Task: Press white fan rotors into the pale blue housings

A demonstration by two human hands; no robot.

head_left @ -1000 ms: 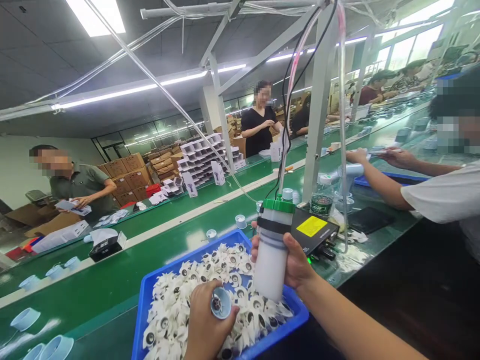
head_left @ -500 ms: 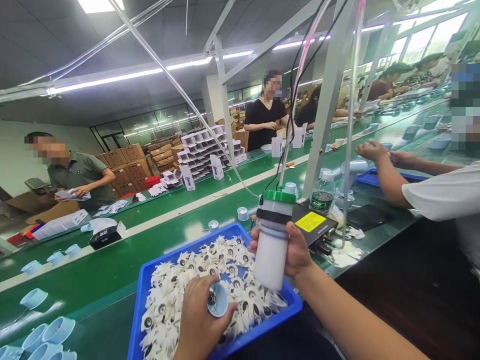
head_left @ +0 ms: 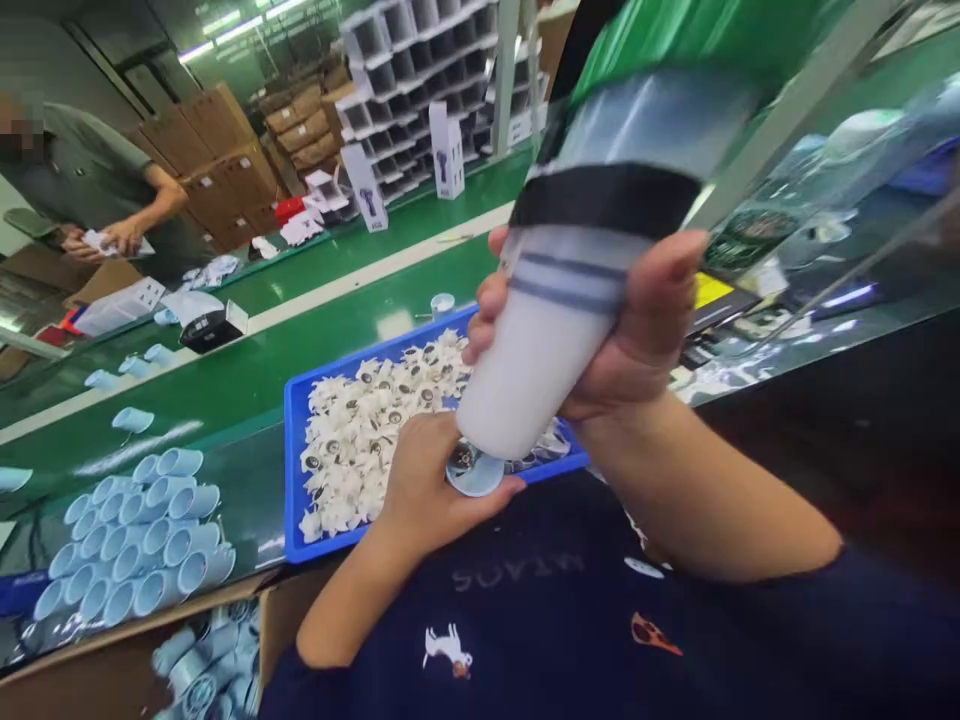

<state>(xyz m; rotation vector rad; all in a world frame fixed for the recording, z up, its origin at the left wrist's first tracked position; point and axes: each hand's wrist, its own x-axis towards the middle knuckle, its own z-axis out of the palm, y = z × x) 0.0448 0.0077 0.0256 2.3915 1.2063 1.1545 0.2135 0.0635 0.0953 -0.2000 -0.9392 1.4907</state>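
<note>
Now that the view is tipped lower than half a second ago, a whole block of pale blue cups point(head_left: 126, 555) is brought into sight at the left, with similar blue parts point(head_left: 191, 675) seen below in a cardboard box point(head_left: 75, 690). In the middle, a held cup point(head_left: 480, 478) is kept in the left hand point(head_left: 424, 480), seen against the near edge of the blue tray point(head_left: 295, 470). Further right, the white cylinder point(head_left: 540, 350) is tilted and brought nearer, its lower end overlapping the held cup's mouth in view, whereas the two are seen apart in the earlier frame.

The block of cups is set close to the near edge of the counter point(head_left: 251, 520), and a narrow stretch is left between it and the tray. White fan wheels point(head_left: 352, 450) are heaped inside the tray's rim. Behind, a wide green stretch is bounded by a pale strip point(head_left: 322, 296). To the right, room is limited by a dark box with a yellow label point(head_left: 739, 300).

The held cup is encircled by the left grip, thumb and fingers curved about its sides. By the right hand's point(head_left: 645, 340) grip, the cylinder is clasped just below its black band point(head_left: 600, 200). Whether cylinder and cup touch cannot be told.
</note>
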